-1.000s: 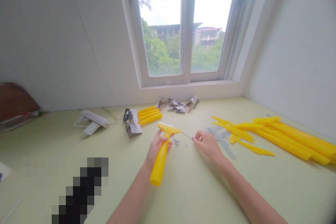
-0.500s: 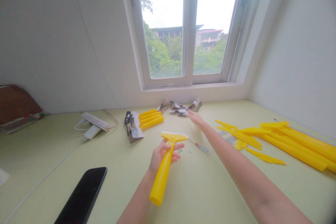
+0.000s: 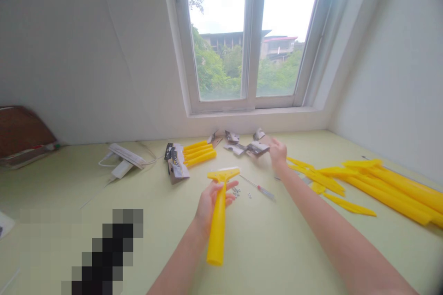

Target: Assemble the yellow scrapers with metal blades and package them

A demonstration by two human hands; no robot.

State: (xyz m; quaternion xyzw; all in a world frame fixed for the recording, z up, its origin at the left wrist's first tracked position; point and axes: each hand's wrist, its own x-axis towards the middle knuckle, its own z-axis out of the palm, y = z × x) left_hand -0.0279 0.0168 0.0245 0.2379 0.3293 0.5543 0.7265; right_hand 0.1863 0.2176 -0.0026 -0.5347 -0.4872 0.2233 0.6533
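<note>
Several yellow tubes (image 3: 394,189) lie right of the right hand (image 3: 278,152); a wide sweep of that arm could knock them. The left hand (image 3: 206,205) grips the scraper (image 3: 217,226) loosely, some fingers spread, so it might twist or slip. The right hand is at a card (image 3: 258,148); blur hides whether it's pinched. Nearer than that hand, the screwdriver (image 3: 266,191) could roll if brushed. Screws (image 3: 236,191) beside the left fingertips could scatter if bumped.

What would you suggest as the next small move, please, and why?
I would probably bring the printed card at the right hand to the yellow tool, because the left hand holds that tool with its head uncovered, while the yellow handles beyond have cards at their ends.
</note>
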